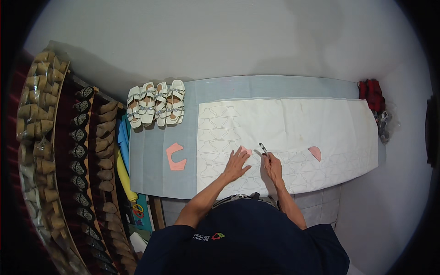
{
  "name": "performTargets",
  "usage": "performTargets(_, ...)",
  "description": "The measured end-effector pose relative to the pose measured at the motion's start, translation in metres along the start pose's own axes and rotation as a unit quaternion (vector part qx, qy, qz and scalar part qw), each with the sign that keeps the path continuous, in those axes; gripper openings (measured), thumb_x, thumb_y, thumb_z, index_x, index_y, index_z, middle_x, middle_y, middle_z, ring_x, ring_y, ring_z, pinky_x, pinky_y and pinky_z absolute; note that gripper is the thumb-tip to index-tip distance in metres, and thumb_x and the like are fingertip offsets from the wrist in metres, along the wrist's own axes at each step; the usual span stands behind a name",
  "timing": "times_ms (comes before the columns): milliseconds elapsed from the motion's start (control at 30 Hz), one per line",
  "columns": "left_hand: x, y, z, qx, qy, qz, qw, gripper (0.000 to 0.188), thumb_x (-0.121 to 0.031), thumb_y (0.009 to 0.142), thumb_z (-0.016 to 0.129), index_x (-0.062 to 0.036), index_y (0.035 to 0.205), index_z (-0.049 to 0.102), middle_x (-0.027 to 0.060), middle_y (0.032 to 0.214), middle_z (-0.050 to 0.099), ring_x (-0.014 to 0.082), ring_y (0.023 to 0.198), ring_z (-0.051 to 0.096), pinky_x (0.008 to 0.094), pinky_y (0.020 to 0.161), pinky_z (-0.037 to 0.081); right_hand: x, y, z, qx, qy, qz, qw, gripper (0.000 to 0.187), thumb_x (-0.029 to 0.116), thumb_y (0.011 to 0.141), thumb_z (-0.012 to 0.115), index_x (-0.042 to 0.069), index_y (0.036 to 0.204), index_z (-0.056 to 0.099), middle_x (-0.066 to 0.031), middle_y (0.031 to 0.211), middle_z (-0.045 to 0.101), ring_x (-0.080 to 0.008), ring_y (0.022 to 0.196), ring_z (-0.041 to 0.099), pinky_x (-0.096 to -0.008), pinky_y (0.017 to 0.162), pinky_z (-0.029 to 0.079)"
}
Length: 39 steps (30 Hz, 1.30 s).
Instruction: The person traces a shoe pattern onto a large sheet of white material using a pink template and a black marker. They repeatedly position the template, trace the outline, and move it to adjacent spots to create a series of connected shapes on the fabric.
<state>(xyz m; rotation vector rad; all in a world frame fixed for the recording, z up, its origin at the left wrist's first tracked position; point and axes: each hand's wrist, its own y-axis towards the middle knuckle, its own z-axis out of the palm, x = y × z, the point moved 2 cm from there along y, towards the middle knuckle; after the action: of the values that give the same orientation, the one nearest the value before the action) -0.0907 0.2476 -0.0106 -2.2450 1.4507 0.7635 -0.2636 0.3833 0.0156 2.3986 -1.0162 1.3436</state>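
A large white sheet (279,120) lies across the table, with rows of drawn shoe-part outlines on its left side and along its near edge. My left hand (237,165) rests flat on the sheet with its fingers spread. Its fingertips press on a small pink template (246,150), mostly hidden beneath them. Just to the right, my right hand (273,167) is closed around a slim black-and-white pen (262,148), tilted up and to the left. A half-round pink template (315,154) lies on the sheet farther right. On the grey table cover sits a C-shaped pink template (175,157).
White strappy sandals (156,104) stand at the table's back left. Racks of wooden shoe lasts (104,142) and shoes fill the left side. A yellow roll (124,178) and scissors (138,210) are beside the table. Red material (372,95) lies at the back right, near the wall.
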Motion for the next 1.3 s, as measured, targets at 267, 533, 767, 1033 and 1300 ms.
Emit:
performTargets(267,0.0,-0.045,0.029,-0.087,0.004,0.046,0.995,0.046,0.007,0.088,0.058,-0.0091,0.13,0.068,0.0103,0.142,0.062,0.0382,0.149,0.043,0.064,0.124,0.029,0.015,-0.052,-0.007,-0.022,-0.03,0.006,0.999,0.033,0.034,0.107,0.058,0.002,0.105,0.067,-0.0176,0.069,0.059,-0.0315,0.063,0.059,-0.0433,0.062,0.044)
performTargets(533,-0.025,-0.071,0.033,-0.089,0.051,-0.032,0.994,0.05,-0.006,0.09,0.06,-0.0072,0.14,0.064,0.0127,0.155,0.051,0.0359,0.146,0.041,0.0556,0.122,0.031,0.005,-0.079,-0.025,-0.007,-0.044,0.005,0.999,0.036,0.034,0.105,0.06,-0.001,0.1,0.065,-0.0161,0.068,0.057,-0.0301,0.062,0.055,-0.0424,0.062,0.044)
performTargets(767,-0.045,-0.083,0.049,-0.064,0.095,-0.114,0.987,0.07,-0.041,0.106,0.054,-0.0036,0.163,0.037,0.015,0.168,0.037,0.0354,0.157,0.028,0.0587,0.127,0.02,0.002,-0.062,-0.033,0.066,-0.076,0.015,0.995,0.034,0.035,0.105,0.059,0.004,0.109,0.071,-0.0195,0.079,0.069,-0.0392,0.076,0.068,-0.0473,0.07,0.05)
performTargets(1033,-0.062,-0.024,0.055,-0.086,0.089,-0.197,0.973,0.07,-0.05,0.106,0.053,-0.0132,0.164,0.039,0.0143,0.174,0.029,0.0343,0.163,0.016,0.0644,0.129,0.01,-0.035,-0.024,-0.075,0.119,-0.073,-0.077,0.987,0.034,0.035,0.105,0.061,0.003,0.108,0.07,-0.0175,0.073,0.066,-0.0332,0.067,0.064,-0.0436,0.064,0.048)
performTargets(1300,-0.037,0.01,0.032,-0.036,0.113,-0.244,0.963,0.06,-0.049,0.107,0.051,-0.0198,0.159,0.048,0.0094,0.176,0.025,0.0333,0.164,0.014,0.0722,0.126,0.005,-0.062,0.006,-0.11,0.159,-0.085,-0.065,0.981,0.036,0.036,0.105,0.06,0.004,0.112,0.072,-0.0184,0.075,0.068,-0.0365,0.069,0.066,-0.0455,0.065,0.049)
